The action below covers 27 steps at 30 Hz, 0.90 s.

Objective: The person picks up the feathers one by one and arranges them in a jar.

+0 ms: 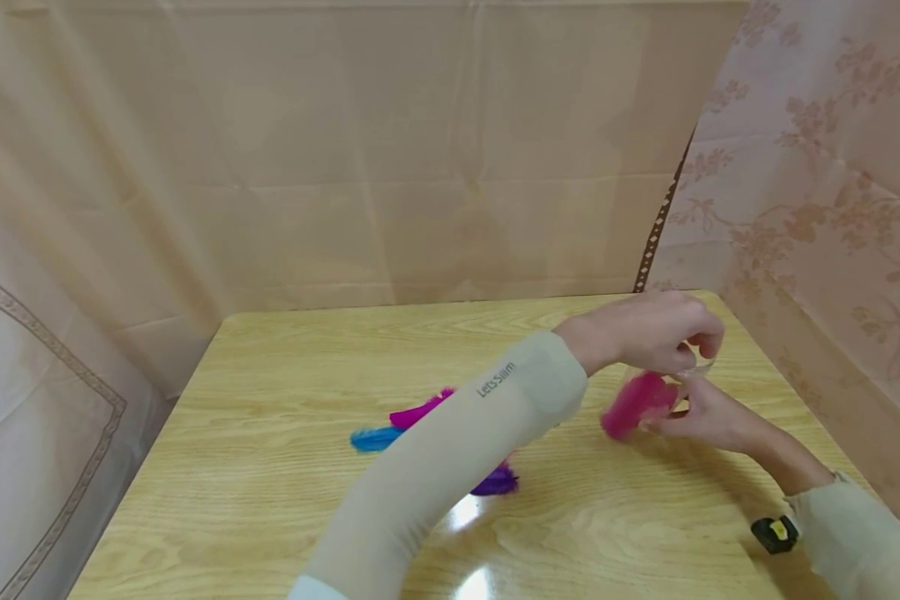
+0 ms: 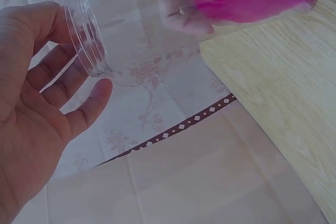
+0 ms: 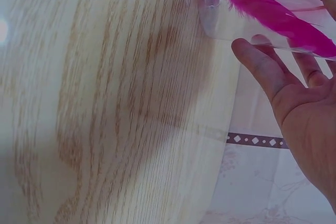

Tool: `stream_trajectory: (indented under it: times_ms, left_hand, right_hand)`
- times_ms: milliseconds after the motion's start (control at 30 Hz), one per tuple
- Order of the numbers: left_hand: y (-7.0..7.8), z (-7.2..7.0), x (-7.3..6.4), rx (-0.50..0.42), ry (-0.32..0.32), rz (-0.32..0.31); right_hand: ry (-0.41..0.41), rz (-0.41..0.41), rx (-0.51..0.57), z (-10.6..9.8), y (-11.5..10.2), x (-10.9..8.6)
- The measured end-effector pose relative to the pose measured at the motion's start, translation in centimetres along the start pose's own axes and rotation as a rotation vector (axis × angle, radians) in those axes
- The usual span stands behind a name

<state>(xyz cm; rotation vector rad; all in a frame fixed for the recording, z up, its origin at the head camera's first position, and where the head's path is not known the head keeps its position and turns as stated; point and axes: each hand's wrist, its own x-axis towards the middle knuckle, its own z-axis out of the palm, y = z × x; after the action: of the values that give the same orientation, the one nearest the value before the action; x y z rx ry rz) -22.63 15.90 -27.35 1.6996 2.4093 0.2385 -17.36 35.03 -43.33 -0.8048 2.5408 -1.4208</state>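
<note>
A clear jar point(image 2: 142, 30) lies tilted on its side between both hands, above the right part of the table. Inside it, toward the closed end, is a bright pink feather point(image 3: 278, 17). My left hand point(image 1: 648, 329) grips the jar at its threaded mouth, fingers curled about the rim. Around the jar's body, my right hand point(image 1: 712, 417) holds with thumb and fingers on opposite sides. Under my left forearm, a magenta feather point(image 1: 416, 414), a blue feather point(image 1: 375, 438) and a purple feather point(image 1: 497, 481) lie on the table, partly hidden by the sleeve.
The wooden table point(image 1: 270, 517) has a small black object point(image 1: 775, 534) with a yellow label near my right sleeve. A beige curtain point(image 1: 420, 167) hangs behind the table, and a floral cloth point(image 1: 832, 192) hangs along its right side.
</note>
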Motion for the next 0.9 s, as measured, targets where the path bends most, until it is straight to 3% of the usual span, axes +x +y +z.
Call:
stream_trajectory:
  times_ms: [267, 467, 667, 900]
  left_hand:
    - [-0.2, -0.1, -0.7, 0.007, 0.042, 0.02]
    - [-0.9, -0.5, -2.4, -0.055, 0.1, 0.027]
    - [-2.7, -0.2, -5.3, -0.118, 0.194, 0.056]
    - [-5.3, 1.8, -10.6, -0.115, 0.208, -0.015]
  right_hand:
    - [-0.02, -0.03, 0.028, 0.0, 0.0, 0.1]
    - [-0.028, 0.005, 0.037, -0.1, 0.0, 0.3]
    - [-0.007, 0.043, 0.006, -0.1, 0.0, 0.6]
    - [-0.042, -0.011, 0.138, 0.6, 0.5, 1.0]
